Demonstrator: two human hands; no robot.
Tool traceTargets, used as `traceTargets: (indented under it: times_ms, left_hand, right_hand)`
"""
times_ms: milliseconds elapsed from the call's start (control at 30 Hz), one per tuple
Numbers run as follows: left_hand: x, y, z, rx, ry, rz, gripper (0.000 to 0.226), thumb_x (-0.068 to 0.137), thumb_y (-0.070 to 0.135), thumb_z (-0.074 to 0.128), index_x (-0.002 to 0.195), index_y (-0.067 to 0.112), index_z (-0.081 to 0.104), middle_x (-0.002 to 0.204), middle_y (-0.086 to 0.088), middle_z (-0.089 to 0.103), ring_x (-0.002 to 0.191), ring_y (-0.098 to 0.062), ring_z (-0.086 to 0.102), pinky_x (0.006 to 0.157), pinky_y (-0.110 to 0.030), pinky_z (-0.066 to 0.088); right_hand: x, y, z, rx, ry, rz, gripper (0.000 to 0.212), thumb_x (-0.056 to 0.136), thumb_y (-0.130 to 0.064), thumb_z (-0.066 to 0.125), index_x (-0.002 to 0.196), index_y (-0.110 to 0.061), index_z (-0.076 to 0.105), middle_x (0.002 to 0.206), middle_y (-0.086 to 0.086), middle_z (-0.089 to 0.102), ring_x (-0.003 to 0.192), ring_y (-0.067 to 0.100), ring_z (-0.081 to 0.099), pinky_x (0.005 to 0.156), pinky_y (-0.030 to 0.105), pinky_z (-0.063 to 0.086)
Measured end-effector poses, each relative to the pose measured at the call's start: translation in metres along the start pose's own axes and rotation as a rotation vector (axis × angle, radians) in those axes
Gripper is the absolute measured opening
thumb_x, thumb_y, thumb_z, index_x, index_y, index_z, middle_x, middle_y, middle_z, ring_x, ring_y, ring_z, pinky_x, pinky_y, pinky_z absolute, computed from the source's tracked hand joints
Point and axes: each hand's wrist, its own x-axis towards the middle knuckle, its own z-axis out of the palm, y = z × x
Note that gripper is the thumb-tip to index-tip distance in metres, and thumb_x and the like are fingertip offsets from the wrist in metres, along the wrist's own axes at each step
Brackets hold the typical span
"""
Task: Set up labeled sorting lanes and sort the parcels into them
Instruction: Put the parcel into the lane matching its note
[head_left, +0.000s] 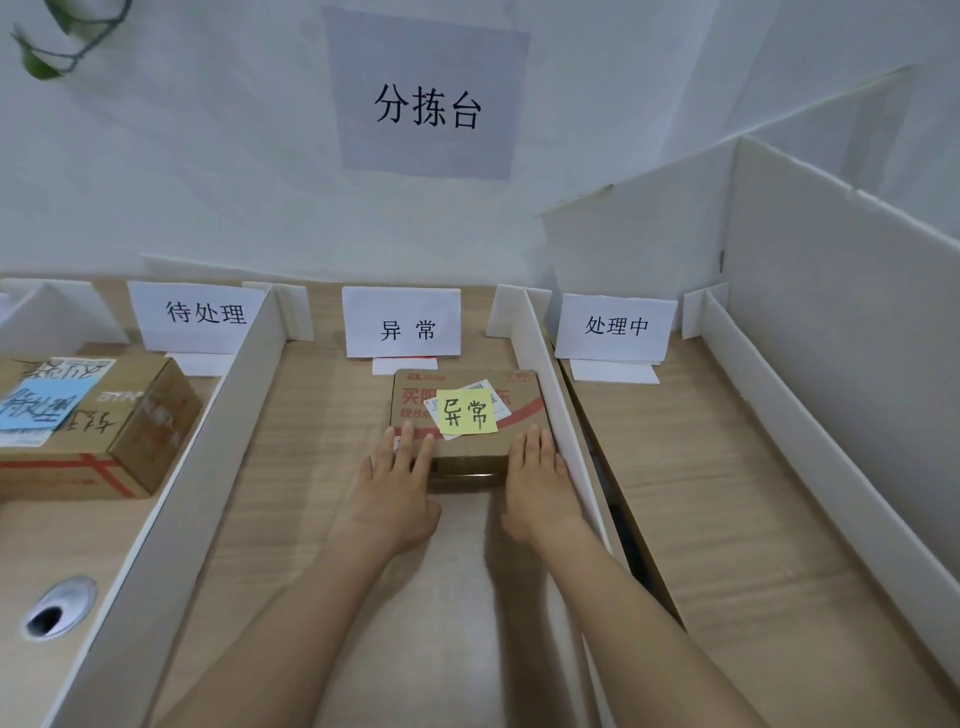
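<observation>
A flat brown cardboard parcel (467, 452) with a yellow sticky note reading 异常 lies in the middle lane, just in front of the white lane label 异常 (402, 323). My left hand (395, 486) rests with straight fingers on the parcel's near left corner. My right hand (537, 480) lies flat on its near right corner, beside the lane divider. In the left lane, labelled 待处理 (200, 314), stands a larger brown box (119, 431) with a blue note and handwriting on top. The right lane is labelled 处理中 (615, 326).
White foam-board dividers (218, 431) (558, 410) split the wooden desk into lanes. A taller white board wall (831, 322) closes the right side. A sign 分拣台 (427, 106) hangs on the back wall. A cable grommet (57, 608) sits at near left.
</observation>
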Motion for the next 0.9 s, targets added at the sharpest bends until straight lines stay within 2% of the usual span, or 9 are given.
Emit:
traceTargets:
  times_ms: [500,633,700,800,900]
  left_hand:
    - [0.043,-0.020,-0.007,-0.007,0.040,0.001,0.074,0.094,0.041,0.035,0.152,0.022,-0.007,0.158,-0.008,-0.018,0.146,-0.029,-0.014,0.117,-0.048,0.011]
    - [0.048,-0.025,-0.017,-0.080,-0.016,0.009,0.073,0.093,0.040,0.038,0.152,0.023,-0.002,0.159,-0.005,-0.014,0.146,-0.027,-0.012,0.116,-0.049,0.009]
    - [0.050,-0.031,-0.031,-0.189,-0.028,0.000,0.068,0.092,0.036,0.041,0.151,0.020,0.011,0.160,-0.003,0.000,0.147,-0.025,-0.001,0.114,-0.049,0.014]
    - [0.041,-0.043,-0.051,-0.361,0.086,-0.023,0.054,0.087,0.028,0.043,0.140,0.018,0.035,0.148,-0.002,0.033,0.136,-0.027,0.029,0.106,-0.045,0.031]
    - [0.019,-0.052,-0.073,-0.548,0.167,-0.048,0.050,0.091,0.024,0.042,0.139,0.012,0.039,0.142,-0.010,0.043,0.132,-0.031,0.037,0.105,-0.041,0.033]
  right_hand:
    - [0.050,-0.008,-0.006,0.010,-0.008,0.011,0.078,0.093,-0.010,0.046,0.151,0.000,-0.004,0.158,0.022,-0.011,0.147,0.035,-0.011,0.120,0.044,0.008]
    - [0.053,-0.013,-0.016,0.135,-0.048,0.048,0.073,0.093,-0.009,0.046,0.152,-0.002,0.003,0.160,0.017,-0.009,0.147,0.032,-0.010,0.120,0.044,0.011]
    - [0.051,-0.018,-0.024,0.253,-0.029,0.061,0.063,0.093,-0.009,0.047,0.148,-0.003,0.019,0.160,0.013,0.003,0.148,0.030,-0.001,0.119,0.043,0.019]
    - [0.037,-0.031,-0.034,0.406,0.047,0.045,0.044,0.097,-0.019,0.045,0.138,-0.008,0.037,0.145,0.011,0.035,0.133,0.028,0.033,0.105,0.040,0.038]
    - [0.017,-0.046,-0.054,0.608,0.102,0.054,0.040,0.100,-0.026,0.037,0.138,-0.014,0.041,0.137,0.007,0.047,0.118,0.028,0.049,0.089,0.035,0.044]
